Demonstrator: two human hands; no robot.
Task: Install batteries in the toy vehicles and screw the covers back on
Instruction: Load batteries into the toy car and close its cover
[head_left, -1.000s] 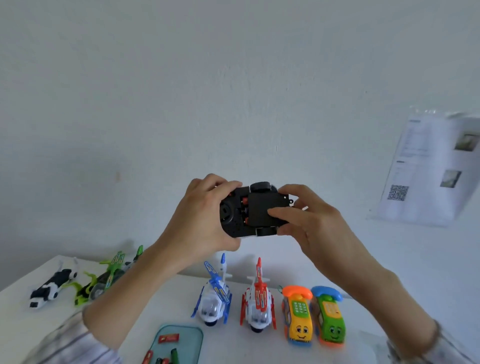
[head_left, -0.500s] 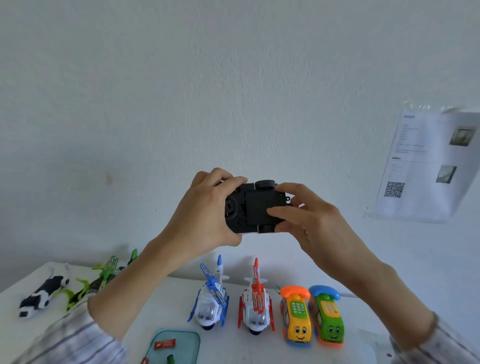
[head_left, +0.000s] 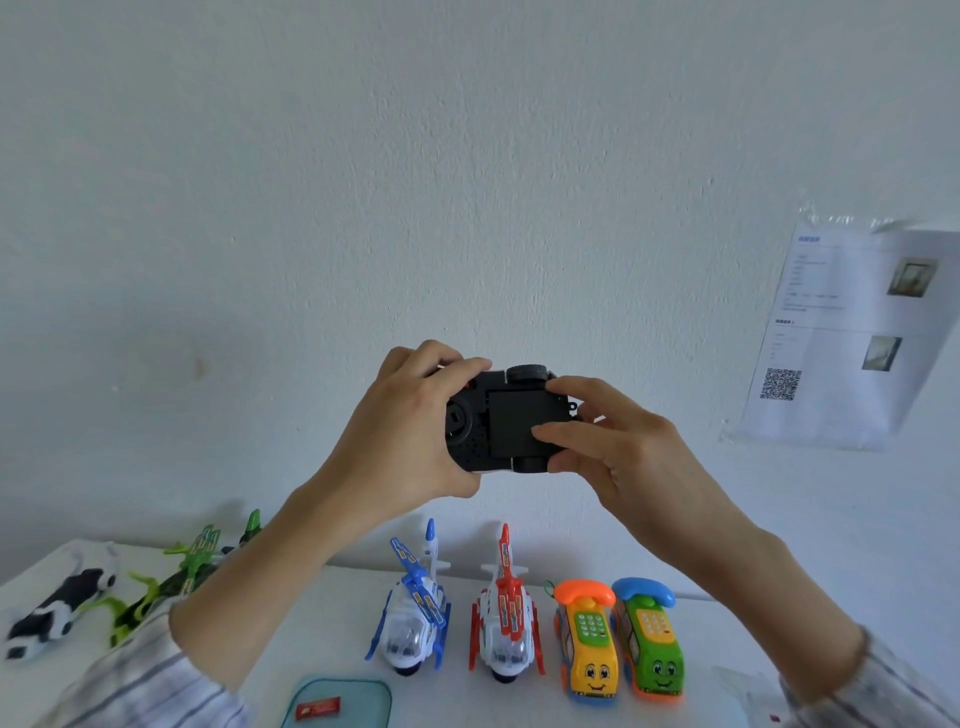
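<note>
Toy car (head_left: 501, 415) held up, underside showing.
Left hand (head_left: 400, 431) grips its end; right hand (head_left: 613, 441) pinches it, thumb on the battery cover (head_left: 514, 423).

1. A plain indoor work station is suggested, more a test or data-collection room than a home.
2. A bare white wall (head_left: 467, 182) fills most of the frame.
3. At the right edge, a printed sheet (head_left: 852, 338) with a QR code is taped up.
4. Along the bottom, a white table (head_left: 322, 613) is seen.
</note>
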